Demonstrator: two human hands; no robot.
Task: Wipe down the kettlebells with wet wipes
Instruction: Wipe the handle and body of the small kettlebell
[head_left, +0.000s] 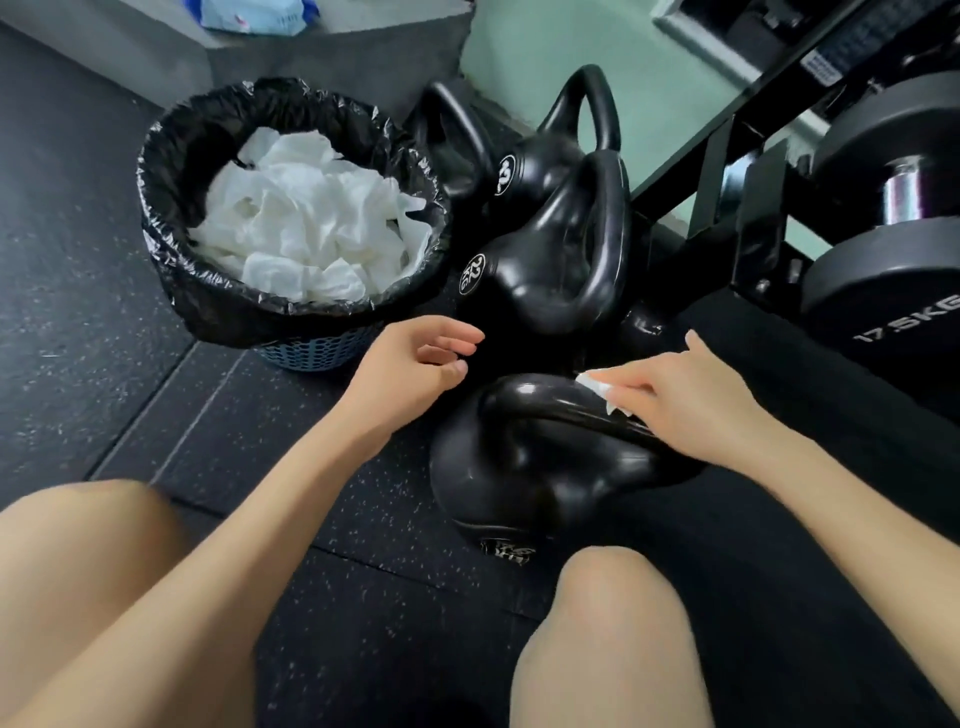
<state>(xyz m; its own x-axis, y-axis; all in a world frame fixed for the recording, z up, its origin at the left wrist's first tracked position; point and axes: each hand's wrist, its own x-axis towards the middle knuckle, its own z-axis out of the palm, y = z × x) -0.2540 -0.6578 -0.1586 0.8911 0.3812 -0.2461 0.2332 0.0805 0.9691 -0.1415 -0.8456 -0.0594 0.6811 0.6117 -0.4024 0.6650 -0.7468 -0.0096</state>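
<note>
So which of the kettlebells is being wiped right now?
The nearest kettlebell, apart from the rest: the right hand holds a white wipe against its handle. The 22 KG kettlebell and the others behind it are untouched.

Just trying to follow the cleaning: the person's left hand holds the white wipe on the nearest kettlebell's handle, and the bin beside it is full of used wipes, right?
Not quite. The head view shows the right hand holding the white wipe on the handle of the nearest kettlebell; the left hand is empty. The bin beside it is indeed full of used wipes.
</note>
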